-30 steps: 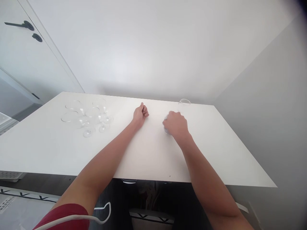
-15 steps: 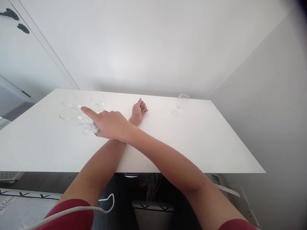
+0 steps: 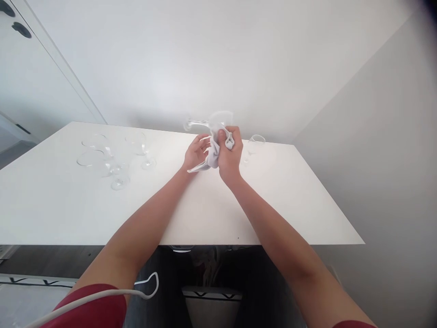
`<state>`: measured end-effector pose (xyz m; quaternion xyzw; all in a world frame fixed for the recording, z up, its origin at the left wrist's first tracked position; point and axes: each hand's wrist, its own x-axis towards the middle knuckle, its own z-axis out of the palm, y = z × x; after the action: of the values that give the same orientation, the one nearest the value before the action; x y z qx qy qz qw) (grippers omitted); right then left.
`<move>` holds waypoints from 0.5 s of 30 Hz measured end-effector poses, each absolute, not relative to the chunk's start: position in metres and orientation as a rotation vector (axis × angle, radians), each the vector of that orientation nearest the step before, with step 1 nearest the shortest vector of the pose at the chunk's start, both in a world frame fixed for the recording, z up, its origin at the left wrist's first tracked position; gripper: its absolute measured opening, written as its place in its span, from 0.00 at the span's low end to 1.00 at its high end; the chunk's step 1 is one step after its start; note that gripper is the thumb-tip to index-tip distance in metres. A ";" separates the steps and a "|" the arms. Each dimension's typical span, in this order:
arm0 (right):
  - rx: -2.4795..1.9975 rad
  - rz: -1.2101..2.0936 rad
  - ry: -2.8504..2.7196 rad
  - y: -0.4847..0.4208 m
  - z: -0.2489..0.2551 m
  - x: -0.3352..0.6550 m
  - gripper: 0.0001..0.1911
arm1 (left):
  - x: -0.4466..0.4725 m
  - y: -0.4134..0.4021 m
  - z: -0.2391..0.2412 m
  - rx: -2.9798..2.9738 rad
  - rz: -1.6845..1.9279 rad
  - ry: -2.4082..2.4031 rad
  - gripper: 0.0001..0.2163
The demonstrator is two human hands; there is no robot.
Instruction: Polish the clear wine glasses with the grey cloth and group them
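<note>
In my right hand (image 3: 232,154) are a white cloth (image 3: 213,154) and a clear wine glass (image 3: 221,117), raised above the middle of the table. The glass lies on its side in the air, its stem and foot pointing left, slightly blurred. The cloth is bunched against the bowl, and a corner of it hangs down to the left. My left hand (image 3: 197,152) is just left of the cloth, below the stem, fingers apart and curved. Whether its fingertips touch the cloth is hard to tell.
Several clear stemmed glasses (image 3: 119,183) are grouped on the left of the white table (image 3: 283,214). Another glass (image 3: 256,139) stands on the right, behind my right hand. A wall rises behind the table. A white cable (image 3: 102,295) crosses my left sleeve.
My right hand has swung from the glasses on the left to the middle, lifting a wine glass with the cloth. My left hand's fingers have opened from a loose curl. The view has shifted slightly.
</note>
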<state>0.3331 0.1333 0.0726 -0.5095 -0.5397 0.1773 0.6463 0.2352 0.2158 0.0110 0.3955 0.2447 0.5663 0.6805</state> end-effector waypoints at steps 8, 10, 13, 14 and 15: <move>-1.102 0.759 -1.306 0.164 0.005 0.338 0.15 | 0.232 0.215 0.009 0.874 1.345 0.382 0.18; -1.091 0.846 -1.249 0.163 0.005 0.336 0.17 | 0.231 0.217 0.006 0.843 1.402 0.421 0.18; -1.074 0.940 -1.064 0.164 0.007 0.341 0.18 | 0.227 0.225 0.000 0.784 1.477 0.462 0.17; -1.066 0.970 -1.033 0.165 0.008 0.345 0.17 | 0.225 0.228 -0.002 0.756 1.501 0.475 0.17; -1.067 0.993 -1.021 0.167 0.008 0.349 0.16 | 0.224 0.231 -0.004 0.726 1.525 0.489 0.16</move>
<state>0.3488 0.1670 0.0077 -0.4658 -0.4458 0.4334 0.6296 0.2236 0.2308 -0.0040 0.3180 0.2141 0.6680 0.6378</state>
